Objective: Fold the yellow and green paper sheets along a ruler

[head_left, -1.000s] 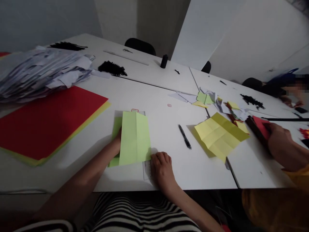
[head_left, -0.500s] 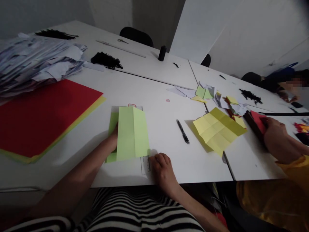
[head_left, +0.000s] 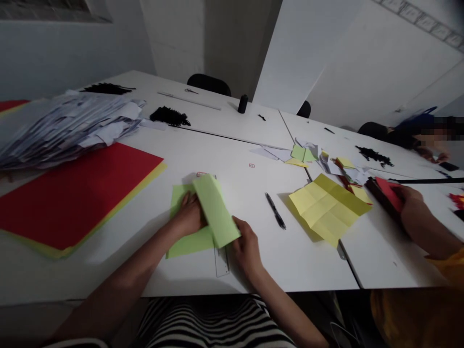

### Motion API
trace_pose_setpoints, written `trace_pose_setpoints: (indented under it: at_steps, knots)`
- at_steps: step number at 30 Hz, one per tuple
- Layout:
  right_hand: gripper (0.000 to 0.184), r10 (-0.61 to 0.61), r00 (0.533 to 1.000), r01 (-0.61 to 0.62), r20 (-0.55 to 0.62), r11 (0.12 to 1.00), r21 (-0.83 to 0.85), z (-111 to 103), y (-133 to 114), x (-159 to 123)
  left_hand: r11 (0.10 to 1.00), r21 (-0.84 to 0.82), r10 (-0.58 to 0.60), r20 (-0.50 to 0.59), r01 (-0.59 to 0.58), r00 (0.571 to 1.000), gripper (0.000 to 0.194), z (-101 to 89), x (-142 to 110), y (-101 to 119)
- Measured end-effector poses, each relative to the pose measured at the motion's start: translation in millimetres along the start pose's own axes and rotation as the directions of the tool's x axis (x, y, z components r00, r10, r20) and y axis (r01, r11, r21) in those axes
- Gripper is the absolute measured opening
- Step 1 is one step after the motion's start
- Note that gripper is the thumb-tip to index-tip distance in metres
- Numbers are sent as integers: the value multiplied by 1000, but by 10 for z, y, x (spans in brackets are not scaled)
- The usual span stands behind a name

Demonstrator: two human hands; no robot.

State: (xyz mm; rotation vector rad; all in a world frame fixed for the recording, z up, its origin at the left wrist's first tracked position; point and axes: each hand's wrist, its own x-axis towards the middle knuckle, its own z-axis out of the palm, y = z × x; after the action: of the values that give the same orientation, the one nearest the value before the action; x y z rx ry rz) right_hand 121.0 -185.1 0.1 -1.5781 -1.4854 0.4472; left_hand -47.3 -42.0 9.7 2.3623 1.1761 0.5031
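A light green sheet of paper (head_left: 188,246) lies in front of me, with a creased flap (head_left: 217,212) of it raised and tilted. My left hand (head_left: 190,215) is on the sheet at the flap's left edge, its fingers curled and partly hidden behind the flap. With my right hand (head_left: 248,246) I hold the flap's lower right corner, fingers closed. A clear ruler (head_left: 222,266) shows from under the green paper, its lower end on the white table. A black pen (head_left: 275,211) lies right of my right hand.
Red and yellow sheets (head_left: 90,193) lie left, by a heap of white paper strips (head_left: 79,125). Right are a creased yellow sheet (head_left: 328,208) and paper scraps (head_left: 326,159). A co-worker's hand (head_left: 413,203) holds red paper (head_left: 387,191). Farther back are black cord bundles (head_left: 169,116) and a black spool (head_left: 242,104).
The green flap has turned from nearly upright to a slant. My right hand has risen from beside the ruler to the flap's corner, and my left hand now shows more. The view has tilted up.
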Motion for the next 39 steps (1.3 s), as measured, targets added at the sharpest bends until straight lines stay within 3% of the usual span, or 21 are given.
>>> trace_pose_setpoints:
  at_steps: [2,5,7,9,14,18,32,39]
  knots:
    - [28,219,975,-222,35,968,119,-134,115,32,990,116,68,85,-78,994,46,-48,4,-27]
    - [42,486,869,-486,89,807,336,-312,294,44,962,244,84,164,-123,983,49,-80,0,-50]
    - [42,581,807,-549,103,675,493,-393,395,31,958,259,77,171,-120,982,50,-79,-1,-62]
    - [40,624,775,-554,97,597,580,-462,471,4,958,263,70,166,-113,984,50,-78,-2,-83]
    - [45,677,736,-555,-5,608,567,-659,533,-89,957,278,39,149,-80,988,51,-108,-6,-163]
    - [48,676,737,-580,9,626,521,-752,517,-128,958,276,37,140,-75,989,51,-104,-10,-157]
    - [50,662,747,-579,57,606,545,-769,531,-79,955,250,117,175,-159,978,49,45,35,71]
    - [55,666,742,-600,78,607,521,-772,560,-91,957,251,97,191,-144,977,48,52,40,95]
